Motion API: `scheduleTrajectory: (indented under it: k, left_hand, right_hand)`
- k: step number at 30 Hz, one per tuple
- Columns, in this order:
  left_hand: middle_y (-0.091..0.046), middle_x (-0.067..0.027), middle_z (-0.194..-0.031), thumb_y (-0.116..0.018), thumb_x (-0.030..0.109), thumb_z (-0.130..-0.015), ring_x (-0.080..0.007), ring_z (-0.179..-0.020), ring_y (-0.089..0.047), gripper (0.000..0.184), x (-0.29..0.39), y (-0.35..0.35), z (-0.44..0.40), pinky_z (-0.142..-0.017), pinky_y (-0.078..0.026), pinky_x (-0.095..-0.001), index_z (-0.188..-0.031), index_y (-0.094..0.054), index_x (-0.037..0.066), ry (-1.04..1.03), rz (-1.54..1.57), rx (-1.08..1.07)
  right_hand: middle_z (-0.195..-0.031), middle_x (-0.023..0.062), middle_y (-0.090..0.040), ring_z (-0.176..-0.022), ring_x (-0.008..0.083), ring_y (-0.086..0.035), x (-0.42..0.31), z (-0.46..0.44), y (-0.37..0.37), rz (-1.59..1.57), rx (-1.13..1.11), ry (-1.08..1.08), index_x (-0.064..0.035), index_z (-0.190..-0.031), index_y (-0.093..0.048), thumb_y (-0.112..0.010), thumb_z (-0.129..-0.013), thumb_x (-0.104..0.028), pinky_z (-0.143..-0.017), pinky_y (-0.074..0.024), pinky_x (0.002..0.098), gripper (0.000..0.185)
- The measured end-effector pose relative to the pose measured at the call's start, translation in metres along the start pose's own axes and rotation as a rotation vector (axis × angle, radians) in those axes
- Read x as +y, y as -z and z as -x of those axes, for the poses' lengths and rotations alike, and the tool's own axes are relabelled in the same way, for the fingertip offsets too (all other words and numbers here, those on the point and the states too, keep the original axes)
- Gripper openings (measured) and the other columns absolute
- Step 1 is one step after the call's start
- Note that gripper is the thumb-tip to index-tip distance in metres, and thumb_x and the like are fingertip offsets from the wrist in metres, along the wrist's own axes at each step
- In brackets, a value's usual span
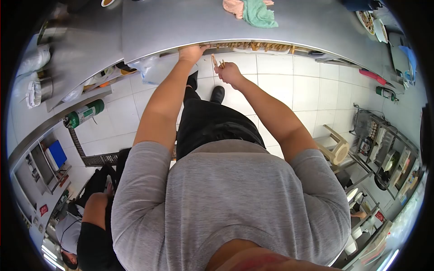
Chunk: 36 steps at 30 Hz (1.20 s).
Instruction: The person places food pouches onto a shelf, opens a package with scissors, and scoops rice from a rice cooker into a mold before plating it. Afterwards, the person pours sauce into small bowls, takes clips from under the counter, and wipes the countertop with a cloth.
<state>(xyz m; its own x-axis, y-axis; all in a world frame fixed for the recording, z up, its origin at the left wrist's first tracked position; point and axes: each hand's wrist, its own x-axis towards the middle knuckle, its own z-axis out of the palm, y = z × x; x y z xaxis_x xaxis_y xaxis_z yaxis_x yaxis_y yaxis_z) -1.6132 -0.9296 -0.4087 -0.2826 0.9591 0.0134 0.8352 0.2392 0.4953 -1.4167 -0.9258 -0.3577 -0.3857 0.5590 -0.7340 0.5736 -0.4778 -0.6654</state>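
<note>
My right hand (228,74) is closed in front of the steel table, over the tiled floor. Several thin light-brown wooden sticks (215,60) poke out of its fingers. My left hand (191,53) is at the table's front edge, its fingers partly hidden beneath the tabletop. Beside those fingers, a row of brown wooden sticks (255,46) lies along a shelf just under the edge, partly covered by the tabletop. What the left fingers touch there I cannot make out.
A green cloth (259,13) and a pink cloth (233,7) lie on the steel table (181,25). A clear plastic bag (153,71) hangs at the shelf, left. A beige stool (335,147) stands right, a green gas cylinder (87,113) left. Another person (97,217) is behind, left.
</note>
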Motion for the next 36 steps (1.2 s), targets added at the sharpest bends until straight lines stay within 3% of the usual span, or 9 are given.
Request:
scheduleTrajectory:
  k: [5,14,19,22,25,28,31,32,36]
  left_hand:
    - [-0.066,-0.0187,-0.100,-0.073,0.036,-0.074,-0.0364,-0.091,-0.062,0.044,0.008,0.035,0.003,-0.081,-0.049,-0.0426,-0.106,-0.065,0.006,0.074,0.244,-0.241]
    - [-0.066,-0.0210,-0.097,-0.072,0.031,-0.074,-0.0368,-0.090,-0.063,0.042,0.002,0.040,0.010,-0.081,-0.049,-0.0430,-0.106,-0.064,0.005,0.140,0.226,-0.268]
    - [-0.065,-0.0228,-0.103,-0.071,0.034,-0.075,-0.0380,-0.095,-0.062,0.045,-0.005,0.030,0.011,-0.083,-0.049,-0.0436,-0.108,-0.063,0.004,-0.001,0.061,-0.082]
    - [-0.064,-0.0229,-0.105,-0.071,0.037,-0.076,-0.0385,-0.096,-0.062,0.047,0.004,0.034,0.010,-0.084,-0.048,-0.0435,-0.108,-0.063,0.003,0.043,0.111,-0.097]
    - [-0.065,-0.0224,-0.105,-0.072,0.037,-0.076,-0.0380,-0.096,-0.062,0.048,0.010,0.037,0.009,-0.083,-0.048,-0.0431,-0.108,-0.063,0.003,0.040,0.120,-0.055]
    - [-0.066,-0.0216,-0.103,-0.073,0.037,-0.077,-0.0370,-0.095,-0.062,0.047,0.016,0.048,0.008,-0.083,-0.048,-0.0425,-0.108,-0.064,0.002,0.133,0.147,-0.185]
    - [-0.067,-0.0208,-0.100,-0.071,0.036,-0.079,-0.0364,-0.093,-0.063,0.045,0.004,0.042,0.008,-0.082,-0.048,-0.0422,-0.106,-0.064,0.002,0.085,0.156,-0.188]
    - [-0.067,-0.0206,-0.099,-0.070,0.037,-0.080,-0.0363,-0.092,-0.063,0.044,-0.004,0.033,0.008,-0.081,-0.049,-0.0423,-0.106,-0.064,0.002,0.029,0.152,-0.150]
    - [-0.067,-0.0199,-0.097,-0.068,0.037,-0.082,-0.0365,-0.087,-0.064,0.041,0.012,0.038,0.009,-0.079,-0.049,-0.0427,-0.105,-0.065,0.003,0.071,0.248,-0.152]
  right_hand:
    - [-0.060,0.0041,-0.055,-0.049,0.0129,-0.049,-0.009,0.001,0.000,-0.013,-0.024,0.021,-0.0028,-0.074,-0.060,-0.065,-0.087,-0.023,-0.045,-0.0393,0.0293,0.025]
    - [-0.057,0.0022,-0.050,-0.045,0.0110,-0.043,-0.034,-0.015,-0.011,-0.073,-0.109,0.029,-0.0030,-0.075,-0.059,-0.063,-0.089,-0.020,-0.041,-0.0331,0.0278,0.022]
    - [-0.056,0.0017,-0.049,-0.044,0.0106,-0.041,-0.036,-0.011,-0.009,-0.146,-0.204,-0.020,-0.0031,-0.075,-0.058,-0.064,-0.088,-0.020,-0.039,-0.0311,0.0280,0.022]
    - [-0.056,0.0013,-0.049,-0.043,0.0103,-0.040,-0.031,-0.028,-0.012,-0.066,-0.009,0.085,-0.0038,-0.075,-0.058,-0.065,-0.087,-0.021,-0.038,-0.0299,0.0285,0.022]
    - [-0.056,0.0017,-0.052,-0.049,0.0157,-0.050,-0.027,-0.050,-0.015,0.087,0.018,0.193,-0.0052,-0.072,-0.064,-0.068,-0.084,-0.026,-0.047,-0.0404,0.0309,0.025]
    - [-0.067,0.0027,-0.057,-0.059,0.0152,-0.054,-0.024,-0.053,-0.007,-0.100,-0.155,-0.036,-0.0036,-0.087,-0.066,-0.071,-0.082,-0.027,-0.057,-0.0448,0.0302,0.024]
    - [-0.081,0.0054,-0.060,-0.066,0.0121,-0.054,-0.018,-0.028,0.008,-0.109,-0.198,0.067,-0.0027,-0.106,-0.062,-0.072,-0.081,-0.028,-0.059,-0.0441,0.0257,0.037]
    - [-0.085,0.0066,-0.059,-0.071,0.0133,-0.056,-0.004,-0.027,0.012,-0.274,-0.275,0.065,-0.0024,-0.127,-0.051,-0.067,-0.087,-0.018,-0.065,-0.0484,0.0256,0.046]
    - [-0.098,0.0129,-0.062,-0.090,0.0221,-0.065,0.017,-0.010,0.025,-0.522,-0.270,0.046,-0.0012,-0.131,-0.046,-0.055,-0.089,0.003,-0.085,-0.0562,0.0357,0.044]
